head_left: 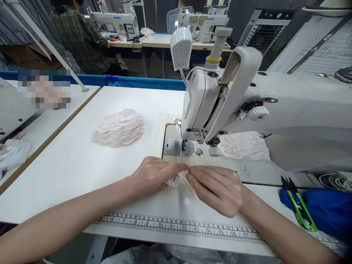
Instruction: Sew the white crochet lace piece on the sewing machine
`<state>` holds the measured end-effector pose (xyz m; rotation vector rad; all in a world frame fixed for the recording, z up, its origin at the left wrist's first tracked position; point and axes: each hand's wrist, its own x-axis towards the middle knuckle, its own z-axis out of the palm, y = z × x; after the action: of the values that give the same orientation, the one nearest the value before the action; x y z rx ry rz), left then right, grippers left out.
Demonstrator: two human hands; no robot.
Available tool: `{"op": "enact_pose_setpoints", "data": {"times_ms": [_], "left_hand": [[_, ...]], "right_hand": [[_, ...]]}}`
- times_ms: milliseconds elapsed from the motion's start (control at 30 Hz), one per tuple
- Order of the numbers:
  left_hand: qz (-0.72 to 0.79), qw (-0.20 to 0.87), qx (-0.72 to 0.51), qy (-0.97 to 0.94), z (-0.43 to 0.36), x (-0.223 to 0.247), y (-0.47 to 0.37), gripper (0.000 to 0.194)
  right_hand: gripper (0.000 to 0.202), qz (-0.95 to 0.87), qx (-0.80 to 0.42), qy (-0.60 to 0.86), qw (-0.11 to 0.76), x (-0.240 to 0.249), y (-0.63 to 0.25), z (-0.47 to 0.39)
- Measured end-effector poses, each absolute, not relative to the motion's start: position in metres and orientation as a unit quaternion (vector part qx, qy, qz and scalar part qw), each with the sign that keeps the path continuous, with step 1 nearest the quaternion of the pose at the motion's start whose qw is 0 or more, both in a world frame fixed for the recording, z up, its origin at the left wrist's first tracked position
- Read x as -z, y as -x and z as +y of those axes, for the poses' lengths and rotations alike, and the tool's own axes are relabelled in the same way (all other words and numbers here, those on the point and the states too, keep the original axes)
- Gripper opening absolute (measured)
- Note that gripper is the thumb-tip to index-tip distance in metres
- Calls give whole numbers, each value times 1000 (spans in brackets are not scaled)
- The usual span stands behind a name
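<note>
Just in front of the sewing machine's (pixel 192 99) needle plate (pixel 174 146), both hands meet over a small piece of white lace (pixel 176 178). My left hand (pixel 154 175) pinches the lace from the left, thumb and fingers closed on it. From the right, my right hand (pixel 218 187) grips its other edge with fingers pressed together. Much of the lace is hidden beneath the fingers. A stack of cream lace pieces (pixel 119 128) lies on the table to the left. More lace (pixel 244 146) rests under the machine's arm at the right.
Green-handled thread snips (pixel 299 207) lie on blue cloth (pixel 330 209) at the right. A printed ruler (pixel 173 225) runs along the table's front edge. Another machine's table (pixel 55 121) adjoins at the left. Across the way, a person (pixel 79 40) sits near another sewing machine (pixel 115 22).
</note>
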<state>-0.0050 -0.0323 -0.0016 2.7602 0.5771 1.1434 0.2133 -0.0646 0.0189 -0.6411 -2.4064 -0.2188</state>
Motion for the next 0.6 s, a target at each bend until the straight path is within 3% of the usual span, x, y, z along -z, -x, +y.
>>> {"op": "enact_pose_setpoints", "data": {"times_ms": [233, 400, 600], "left_hand": [[252, 160, -355, -886, -40, -7, 3, 13], [335, 265, -291, -856, -42, -10, 2, 18], [398, 175, -230, -871, -39, -2, -1, 7]], "right_hand": [[25, -902, 196, 195, 331, -11, -214, -66], [19, -893, 100, 303, 318, -4, -211, -65], [14, -831, -113, 406, 363, 0, -201, -61]]}}
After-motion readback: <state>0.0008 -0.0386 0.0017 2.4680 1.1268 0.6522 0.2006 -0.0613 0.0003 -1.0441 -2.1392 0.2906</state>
